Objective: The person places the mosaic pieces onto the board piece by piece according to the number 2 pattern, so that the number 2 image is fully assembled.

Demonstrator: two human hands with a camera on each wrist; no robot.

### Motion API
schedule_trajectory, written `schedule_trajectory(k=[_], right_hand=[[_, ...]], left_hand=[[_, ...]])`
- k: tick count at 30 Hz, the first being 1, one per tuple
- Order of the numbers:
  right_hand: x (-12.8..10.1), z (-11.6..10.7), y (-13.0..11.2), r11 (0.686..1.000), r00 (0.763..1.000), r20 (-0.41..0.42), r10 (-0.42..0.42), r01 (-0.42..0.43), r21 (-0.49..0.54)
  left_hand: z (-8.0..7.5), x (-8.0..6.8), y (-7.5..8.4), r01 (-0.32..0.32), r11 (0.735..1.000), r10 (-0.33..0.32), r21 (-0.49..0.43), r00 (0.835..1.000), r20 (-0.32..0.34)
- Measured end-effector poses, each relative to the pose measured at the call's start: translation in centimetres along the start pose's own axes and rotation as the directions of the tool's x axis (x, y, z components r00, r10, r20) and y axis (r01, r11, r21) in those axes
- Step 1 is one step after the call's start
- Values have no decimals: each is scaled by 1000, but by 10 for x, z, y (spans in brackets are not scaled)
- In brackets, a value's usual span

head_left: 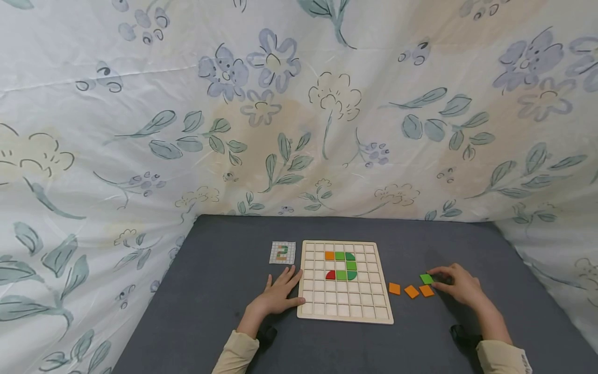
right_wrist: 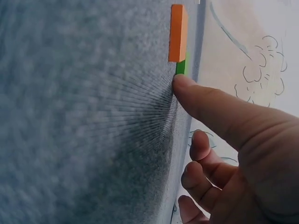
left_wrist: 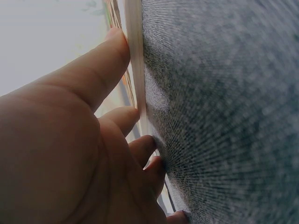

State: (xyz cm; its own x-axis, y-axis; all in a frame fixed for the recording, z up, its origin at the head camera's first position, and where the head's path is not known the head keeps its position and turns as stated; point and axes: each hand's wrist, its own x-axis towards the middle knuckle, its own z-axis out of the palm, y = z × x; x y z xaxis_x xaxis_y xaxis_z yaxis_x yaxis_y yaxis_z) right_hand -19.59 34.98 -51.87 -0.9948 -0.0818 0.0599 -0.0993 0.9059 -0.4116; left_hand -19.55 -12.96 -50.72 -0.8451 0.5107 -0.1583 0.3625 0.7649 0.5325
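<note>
Two hands at a wooden grid board [head_left: 344,314] on a dark grey felt-like tabletop [head_left: 210,291].

The left hand [head_left: 279,295] lay flat with fingers straight and relaxed, grasping nothing, its thumb and fingertips touching the board's pale left edge; the right hand [head_left: 457,284] rested to the board's right, thumb tip against a small square green tile [head_left: 426,279], the other fingers curled, though whether it truly pinched the tile I cannot tell; three flat orange tiles [head_left: 411,291] lay just beside it; green, orange and red pieces sat in the board's square cells; a small printed pattern card [head_left: 282,252] lay at the board's upper left; floral cloth [head_left: 299,114] hung behind.
</note>
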Motion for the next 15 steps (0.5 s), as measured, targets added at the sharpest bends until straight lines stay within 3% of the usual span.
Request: schedule_trajectory(k=[15], right_hand=[[1, -1, -7, 1000, 999, -37, -4, 4, 5]], left_hand=[[0, 0, 2, 10, 1000, -10, 3, 1000, -1]])
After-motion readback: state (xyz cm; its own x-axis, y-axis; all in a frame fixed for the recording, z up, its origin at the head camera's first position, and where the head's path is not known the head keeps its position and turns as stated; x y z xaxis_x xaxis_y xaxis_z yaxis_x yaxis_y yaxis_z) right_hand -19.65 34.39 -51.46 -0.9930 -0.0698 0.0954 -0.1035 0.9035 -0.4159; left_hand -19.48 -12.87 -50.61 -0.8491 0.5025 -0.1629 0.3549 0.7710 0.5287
